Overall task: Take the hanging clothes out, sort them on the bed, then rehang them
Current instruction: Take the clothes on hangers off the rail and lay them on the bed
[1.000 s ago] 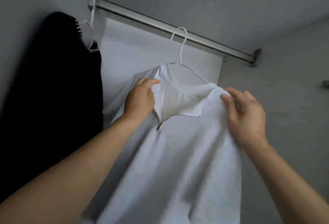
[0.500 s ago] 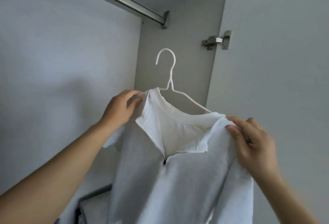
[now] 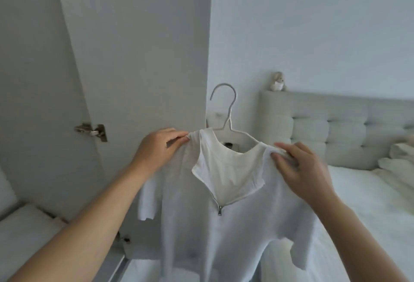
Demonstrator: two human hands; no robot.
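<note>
You have turned away from the wardrobe rail since the earlier frames: the rail is out of view, and the bed (image 3: 358, 203) now shows on the right. The pale grey sweatshirt (image 3: 224, 225) has come with you, on its white wire hanger (image 3: 228, 113), and hangs in the middle of the view, clear of any rail. The hanger's hook stands free in the air, in front of the wall.

Your left hand (image 3: 156, 147) grips the left shoulder of the sweatshirt, fingers (image 3: 177, 138) curled over the fabric and thumb beneath. Your right hand (image 3: 302, 167) pinches the right shoulder, fingers on top and thumb pressed into the cloth. Both arms reach forward, bare.

The sweatshirt has a short zip (image 3: 220, 210) at the neck, opened partway, and a white top (image 3: 226, 169) shows inside the collar. Its left sleeve hangs loose below your left hand.

To the left is an open wardrobe door (image 3: 134, 57) with a metal hinge (image 3: 91, 130) on its inner face. On the right, farther off, a padded grey headboard (image 3: 336, 125) stands behind the white bed, with a small soft toy (image 3: 277, 81) sitting on top of it. Pillows (image 3: 398, 154) lie at the far right edge.
</note>
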